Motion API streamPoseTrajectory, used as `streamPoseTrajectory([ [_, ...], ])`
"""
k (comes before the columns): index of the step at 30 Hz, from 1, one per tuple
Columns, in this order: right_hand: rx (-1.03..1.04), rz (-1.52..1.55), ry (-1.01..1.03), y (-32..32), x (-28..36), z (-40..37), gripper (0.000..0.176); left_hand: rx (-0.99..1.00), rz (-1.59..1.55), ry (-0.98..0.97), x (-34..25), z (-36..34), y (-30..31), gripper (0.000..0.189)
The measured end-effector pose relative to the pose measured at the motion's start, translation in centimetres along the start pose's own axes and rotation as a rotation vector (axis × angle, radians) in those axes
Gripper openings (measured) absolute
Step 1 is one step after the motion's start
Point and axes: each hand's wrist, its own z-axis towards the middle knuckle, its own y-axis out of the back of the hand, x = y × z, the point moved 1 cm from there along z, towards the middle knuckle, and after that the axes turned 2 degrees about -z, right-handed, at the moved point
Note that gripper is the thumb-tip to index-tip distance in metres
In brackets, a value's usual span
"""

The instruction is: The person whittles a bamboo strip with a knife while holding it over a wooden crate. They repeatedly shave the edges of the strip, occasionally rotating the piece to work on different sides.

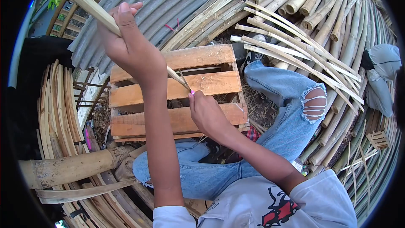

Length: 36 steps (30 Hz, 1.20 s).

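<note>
My left hand (133,55) is raised, with the thumb along one side of a long pale bamboo strip (86,6). The strip slants from the upper left, passes behind my wrist and ends low over a slatted wooden crate (177,88). My right hand (206,112) is closed on a small knife (184,79) with a bit of pink at its grip. Its thin blade meets the strip near the lower end, just above the crate's middle slat. The fingers of my right hand hide most of the knife's handle.
Split bamboo strips (303,50) lie fanned out beside my right knee, over a pile of bamboo poles (314,6). Corrugated sheeting (139,0) stands behind the crate. More strips (61,105) and a thick bamboo pole (71,171) are on the left. Another person's grey-clothed part (382,76) shows far right.
</note>
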Motion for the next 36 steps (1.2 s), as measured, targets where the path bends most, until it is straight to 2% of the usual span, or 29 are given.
streamPoseTrajectory([
  [3,0.117,-0.028,-0.034,0.4,-1.0,0.0,0.034,0.045,-0.066,0.007,0.8,0.5,0.8,0.02],
  [5,0.218,0.007,-0.06,2.9,1.6,1.3,0.034,0.042,-0.083,0.016,0.9,0.5,0.8,0.02],
  [7,0.15,0.207,-0.189,5.7,5.4,4.2,0.036,0.032,-0.108,0.007,1.2,0.6,0.8,0.02],
  [8,0.157,0.205,-0.191,5.2,5.7,4.2,0.036,0.027,-0.104,0.012,1.4,0.6,0.8,0.02],
  [10,-0.015,0.222,-0.097,4.8,6.5,4.4,0.037,0.017,-0.184,0.01,1.6,0.7,0.9,0.021],
  [12,0.013,0.185,-0.12,2.4,3.6,2.8,0.037,-0.003,-0.189,0.01,1.6,0.8,1.3,0.02],
  [15,0.082,0.131,-0.133,2.0,2.5,2.5,0.036,-0.01,-0.188,0.009,1.7,0.7,1.7,0.02],
  [20,0.102,0.19,-0.144,4.5,6.1,5.5,0.033,-0.014,-0.165,-0.001,1.7,0.8,1.0,0.02],
  [22,-0.062,0.193,-0.032,3.7,6.2,4.8,0.033,-0.014,-0.132,0.023,0.7,0.3,0.9,0.02],
  [23,-0.072,0.19,-0.064,3.7,6.0,4.2,0.034,-0.013,-0.1,0.045,0.3,0.2,1.0,0.019],
  [26,-0.007,0.122,-0.118,3.7,6.0,3.8,0.036,-0.02,-0.097,0.008,-0.5,-0.4,1.1,0.018],
  [28,-0.053,0.083,-0.052,4.2,6.4,4.3,0.036,-0.019,-0.157,0.029,0.0,0.0,1.4,0.017],
  [30,0.066,0.096,-0.043,5.2,7.5,5.0,0.034,-0.046,-0.173,0.042,1.0,0.4,2.1,0.017],
  [33,0.042,0.113,-0.107,3.3,6.7,3.1,0.035,-0.045,-0.184,0.066,0.9,0.2,2.6,0.018],
  [36,0.058,0.094,-0.102,4.2,7.3,3.5,0.036,-0.045,-0.171,0.062,0.6,0.4,3.3,0.021],
])
